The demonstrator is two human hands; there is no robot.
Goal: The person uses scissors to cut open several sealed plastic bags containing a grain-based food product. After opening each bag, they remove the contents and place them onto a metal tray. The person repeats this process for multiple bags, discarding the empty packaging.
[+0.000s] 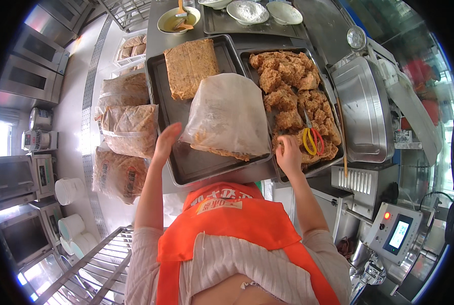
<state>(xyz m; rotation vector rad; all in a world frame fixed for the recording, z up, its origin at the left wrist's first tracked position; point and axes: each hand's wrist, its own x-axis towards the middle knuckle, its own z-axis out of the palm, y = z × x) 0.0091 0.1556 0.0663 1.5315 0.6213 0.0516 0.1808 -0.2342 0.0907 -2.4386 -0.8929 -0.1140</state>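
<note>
A dark metal tray (pixel 196 160) lies before me with a bare block of tan, crumbly food (pixel 192 68) at its far side. Nearer, a second block is mostly covered by a cloudy plastic bag (pixel 227 110); its crumbly edge shows along the bottom. My left hand (pixel 168 140) is by the tray's left rim, fingers stretched out, with nothing seen in it. Between the bag and a second tray (pixel 278 171) of broken brown chunks (pixel 288 72), my right hand (pixel 289 153) has curled fingers; what they touch is hidden. Scissors with yellow and red handles (pixel 313 141) rest on the chunks.
Several bagged blocks (pixel 128 127) line the left side. Beyond stand a bowl of yellowish liquid with a brush (pixel 178 21) and white bowls (pixel 248 12). A metal lid or pan (pixel 360 110) and a control box (pixel 394 232) are at right, a wire rack (pixel 93 267) lower left.
</note>
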